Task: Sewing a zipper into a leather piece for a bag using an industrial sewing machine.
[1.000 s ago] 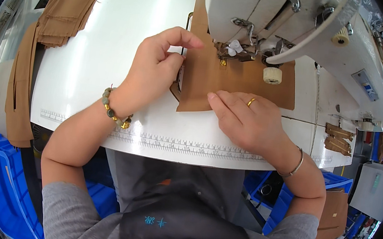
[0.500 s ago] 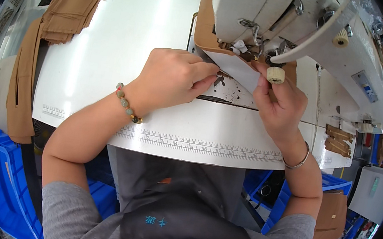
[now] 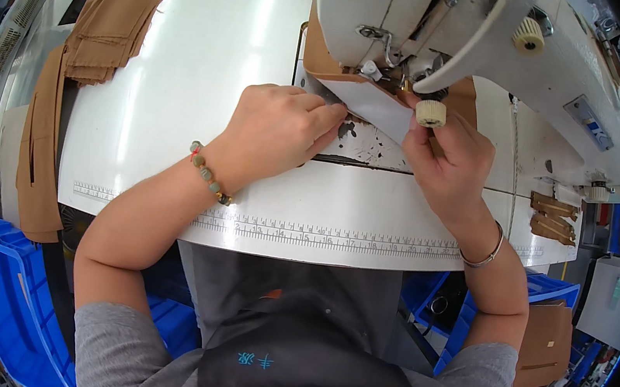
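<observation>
Under the head of a white sewing machine (image 3: 354, 7) lies a brown fabric piece (image 3: 319, 50), its near side folded up so that a white layer (image 3: 374, 108) faces me. My left hand (image 3: 276, 122) is closed in a pinch at the white layer's lower left edge; what sits between the fingertips is too small to make out. With thumb and fingers pressed together, my right hand (image 3: 451, 165) grips the white layer's right end, just below the machine's cream knob (image 3: 431, 114). The needle area is partly hidden by machine parts.
Stacked brown fabric pieces (image 3: 117, 23) lie at the table's far left, and a long brown piece (image 3: 41, 150) hangs over that side. Small brown strips (image 3: 554, 218) rest at the right. A printed ruler (image 3: 328, 237) follows the near edge. Blue bins (image 3: 15, 288) stand below.
The view has shifted slightly. Both hands keep their pinching grips close to the machine, and the fabric stays folded between them with little visible movement.
</observation>
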### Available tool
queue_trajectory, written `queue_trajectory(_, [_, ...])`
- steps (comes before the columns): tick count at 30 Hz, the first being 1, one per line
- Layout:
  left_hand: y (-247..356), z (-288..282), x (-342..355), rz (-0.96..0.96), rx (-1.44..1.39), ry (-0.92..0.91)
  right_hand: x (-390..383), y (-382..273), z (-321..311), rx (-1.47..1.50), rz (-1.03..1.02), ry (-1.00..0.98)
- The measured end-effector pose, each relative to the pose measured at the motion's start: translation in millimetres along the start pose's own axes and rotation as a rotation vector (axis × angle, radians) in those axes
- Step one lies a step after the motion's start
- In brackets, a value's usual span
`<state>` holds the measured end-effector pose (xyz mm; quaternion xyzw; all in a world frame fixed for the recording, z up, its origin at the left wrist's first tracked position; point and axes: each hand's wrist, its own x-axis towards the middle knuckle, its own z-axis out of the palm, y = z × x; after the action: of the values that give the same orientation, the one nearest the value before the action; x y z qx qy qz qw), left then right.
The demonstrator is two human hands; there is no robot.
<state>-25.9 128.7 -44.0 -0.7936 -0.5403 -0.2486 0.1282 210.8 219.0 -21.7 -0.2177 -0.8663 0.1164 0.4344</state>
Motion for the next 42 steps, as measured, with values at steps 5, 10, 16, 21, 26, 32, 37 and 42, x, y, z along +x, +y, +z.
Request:
queue_trajectory(5, [-0.4, 6.6, 0.0, -0.049, -0.102, 0.013, -2.2, 0.6, 1.9, 0.022, 0.037, -0.008])
queue_trajectory(10, [-2.8, 7.2, 4.1, -0.031, -0.169, 0.06, 0.6, 2.4, -1.1, 0.428, 0.204, -0.127])
queue_trajectory(16, [2.4, -14.3, 1.5, -0.007, -0.017, -0.184, -5.3, -1.0, 7.3, -0.048, 0.008, -0.47])
queue_trajectory(21, [8.5, -35.1, -3.9, -0.275, -0.149, -0.074, -16.6, -3.2, 20.3, -0.229, -0.196, -0.407])
queue_trajectory(26, [3.3, -27.4, 3.6, -0.158, -0.124, 0.243, -17.3, -5.3, 19.0, -0.261, -0.198, -0.392])
queue_trajectory(32, [21.4, -16.9, -5.4, -0.08, -0.133, -0.158, -12.1, -6.0, 16.3, -0.203, -0.229, -0.322])
queue_trajectory(37, [19.8, -19.9, -3.8, -0.046, -0.1, -0.191, 1.9, 10.8, 0.6, 0.059, 0.317, -0.418])
queue_trajectory(42, [21.3, -22.3, -0.2, -0.04, -0.083, -0.21, 6.8, 34.4, 4.4, 1.093, 0.872, -0.313])
